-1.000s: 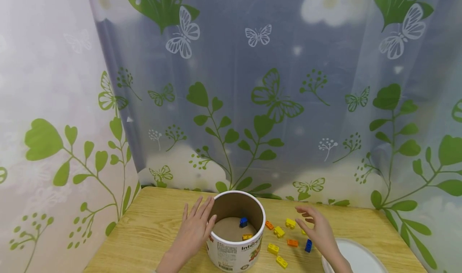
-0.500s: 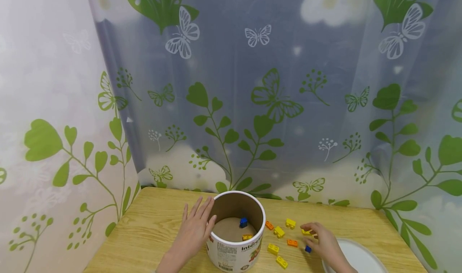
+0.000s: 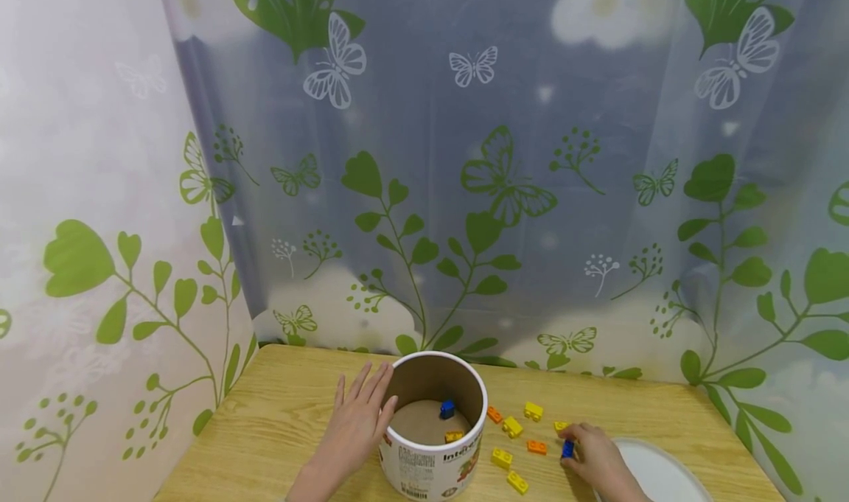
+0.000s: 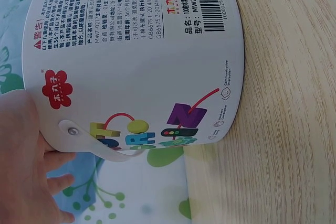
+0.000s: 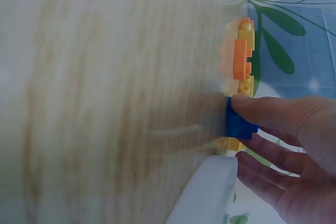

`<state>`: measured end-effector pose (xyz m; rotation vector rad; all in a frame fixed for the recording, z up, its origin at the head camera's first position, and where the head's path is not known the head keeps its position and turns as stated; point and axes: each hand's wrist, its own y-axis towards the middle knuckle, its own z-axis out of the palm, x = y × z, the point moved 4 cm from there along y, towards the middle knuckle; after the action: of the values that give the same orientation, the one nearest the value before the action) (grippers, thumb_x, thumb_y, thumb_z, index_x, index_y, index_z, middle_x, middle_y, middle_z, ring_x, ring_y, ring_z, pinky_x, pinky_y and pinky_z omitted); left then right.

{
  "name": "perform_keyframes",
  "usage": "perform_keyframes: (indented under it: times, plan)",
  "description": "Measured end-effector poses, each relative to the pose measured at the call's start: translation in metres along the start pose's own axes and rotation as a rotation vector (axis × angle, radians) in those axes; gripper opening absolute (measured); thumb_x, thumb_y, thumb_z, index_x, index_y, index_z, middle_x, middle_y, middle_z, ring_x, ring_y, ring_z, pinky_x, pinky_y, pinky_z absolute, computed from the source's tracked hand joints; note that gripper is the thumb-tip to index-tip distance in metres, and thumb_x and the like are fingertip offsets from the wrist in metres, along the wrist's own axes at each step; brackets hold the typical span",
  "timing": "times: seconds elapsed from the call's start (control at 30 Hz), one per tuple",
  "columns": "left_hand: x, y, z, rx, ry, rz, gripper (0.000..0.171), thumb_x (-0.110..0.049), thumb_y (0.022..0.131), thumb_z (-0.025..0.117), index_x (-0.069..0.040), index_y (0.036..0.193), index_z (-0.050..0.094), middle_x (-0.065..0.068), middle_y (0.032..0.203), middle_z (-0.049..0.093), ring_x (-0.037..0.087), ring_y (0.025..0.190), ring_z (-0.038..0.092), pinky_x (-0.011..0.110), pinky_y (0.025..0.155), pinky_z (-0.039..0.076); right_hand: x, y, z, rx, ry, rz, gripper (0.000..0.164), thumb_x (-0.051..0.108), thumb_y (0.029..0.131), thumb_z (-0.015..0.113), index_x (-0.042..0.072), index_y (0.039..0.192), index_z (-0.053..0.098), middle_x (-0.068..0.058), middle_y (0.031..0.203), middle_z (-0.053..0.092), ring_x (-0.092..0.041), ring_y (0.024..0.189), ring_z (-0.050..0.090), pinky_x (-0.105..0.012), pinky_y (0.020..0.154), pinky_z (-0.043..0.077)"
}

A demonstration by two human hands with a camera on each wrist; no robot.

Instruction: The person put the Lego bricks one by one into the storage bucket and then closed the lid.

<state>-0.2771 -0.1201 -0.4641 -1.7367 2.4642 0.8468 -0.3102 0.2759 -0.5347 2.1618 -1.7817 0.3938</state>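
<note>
Left hand (image 3: 358,421), grip spread, touching the side of a white bucket (image 3: 418,474) that contains two small blocks (image 3: 447,410); to its right, yellow and orange blocks (image 3: 512,427) scattered on the worktop (image 3: 278,413); then a blue block (image 3: 567,450), pinched in the grip of the right hand (image 3: 602,461), near a white disc (image 3: 657,469).

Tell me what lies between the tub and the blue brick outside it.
Loose yellow bricks and orange bricks lie scattered on the table between the tub and that blue brick; the head view shows it.
</note>
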Motion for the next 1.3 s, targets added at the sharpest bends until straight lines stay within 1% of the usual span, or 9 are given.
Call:
perform_keyframes:
  times: [0.13, 0.23, 0.33, 0.43, 0.6, 0.83, 0.97, 1.1, 1.3]
  plan:
    - [0.001, 0.000, 0.001, 0.006, 0.000, -0.004, 0.055, -0.039, 0.109, 0.043, -0.007, 0.154, 0.044, 0.008, 0.159, 0.043, 0.035, 0.150, 0.030, 0.069, 0.118, 0.015, -0.001, 0.001, 0.003, 0.015, -0.033, -0.009, 0.028, 0.011, 0.076, 0.089, 0.008, 0.100, 0.074, -0.001, 0.091, 0.066, -0.024, 0.084, 0.063, -0.047, 0.079, 0.055]
    - [0.001, 0.000, 0.002, 0.008, -0.002, -0.004, 0.055, -0.039, 0.109, 0.042, -0.007, 0.154, 0.044, 0.008, 0.159, 0.042, 0.035, 0.151, 0.029, 0.069, 0.118, 0.014, -0.001, 0.000, 0.002, 0.011, -0.021, -0.004, 0.028, 0.013, 0.077, 0.088, 0.007, 0.100, 0.074, -0.002, 0.092, 0.065, -0.025, 0.085, 0.063, -0.048, 0.077, 0.055]
    - [0.001, 0.000, 0.001, 0.008, 0.000, -0.004, 0.055, -0.039, 0.109, 0.042, -0.007, 0.154, 0.043, 0.008, 0.159, 0.042, 0.036, 0.150, 0.029, 0.069, 0.118, 0.015, 0.002, 0.000, -0.001, -0.023, 0.045, 0.025, 0.030, 0.012, 0.077, 0.088, 0.007, 0.102, 0.073, -0.001, 0.091, 0.064, -0.023, 0.085, 0.064, -0.045, 0.075, 0.057]
    - [0.000, 0.000, 0.000, 0.000, 0.001, 0.001, 0.055, -0.038, 0.109, 0.042, -0.006, 0.154, 0.044, 0.009, 0.158, 0.043, 0.036, 0.150, 0.030, 0.070, 0.118, 0.016, 0.007, 0.001, -0.006, -0.066, 0.142, 0.054, 0.031, 0.006, 0.078, 0.086, 0.006, 0.105, 0.072, -0.001, 0.092, 0.063, -0.022, 0.085, 0.066, -0.040, 0.074, 0.059]
    - [-0.001, 0.000, -0.001, -0.010, -0.002, 0.009, 0.055, -0.038, 0.109, 0.043, -0.005, 0.153, 0.045, 0.009, 0.157, 0.045, 0.037, 0.149, 0.032, 0.071, 0.117, 0.017, 0.018, -0.001, -0.013, -0.121, 0.240, 0.060, 0.032, 0.002, 0.081, 0.083, 0.002, 0.109, 0.070, -0.002, 0.096, 0.063, -0.022, 0.089, 0.067, -0.036, 0.076, 0.061]
    - [0.001, 0.000, 0.001, 0.009, -0.003, -0.006, 0.056, -0.039, 0.109, 0.042, -0.007, 0.155, 0.043, 0.008, 0.159, 0.043, 0.035, 0.151, 0.029, 0.069, 0.119, 0.014, 0.033, -0.004, -0.022, -0.176, 0.291, 0.027, 0.033, 0.002, 0.082, 0.083, 0.002, 0.112, 0.069, -0.006, 0.103, 0.065, -0.025, 0.093, 0.068, -0.040, 0.081, 0.061]
    - [0.001, 0.000, 0.002, 0.009, -0.004, -0.009, 0.056, -0.039, 0.109, 0.042, -0.008, 0.155, 0.043, 0.008, 0.159, 0.042, 0.035, 0.151, 0.029, 0.069, 0.119, 0.014, 0.039, -0.004, -0.024, -0.201, 0.310, 0.015, 0.033, 0.001, 0.082, 0.082, 0.003, 0.113, 0.069, -0.007, 0.107, 0.065, -0.025, 0.094, 0.068, -0.039, 0.082, 0.061]
    - [0.001, 0.000, 0.001, 0.001, -0.005, -0.008, 0.056, -0.039, 0.109, 0.042, -0.007, 0.155, 0.043, 0.008, 0.159, 0.042, 0.035, 0.151, 0.029, 0.068, 0.119, 0.014, 0.046, -0.003, -0.026, -0.228, 0.320, -0.001, 0.034, -0.001, 0.083, 0.081, 0.005, 0.114, 0.069, -0.007, 0.109, 0.065, -0.025, 0.096, 0.069, -0.037, 0.083, 0.061]
    - [0.000, 0.000, 0.000, -0.029, -0.003, 0.009, 0.054, -0.038, 0.109, 0.043, -0.006, 0.153, 0.046, 0.009, 0.156, 0.046, 0.037, 0.149, 0.033, 0.070, 0.117, 0.018, 0.056, -0.002, -0.029, -0.262, 0.346, -0.049, 0.035, -0.003, 0.082, 0.081, 0.005, 0.114, 0.068, -0.008, 0.110, 0.066, -0.026, 0.095, 0.070, -0.037, 0.082, 0.061]
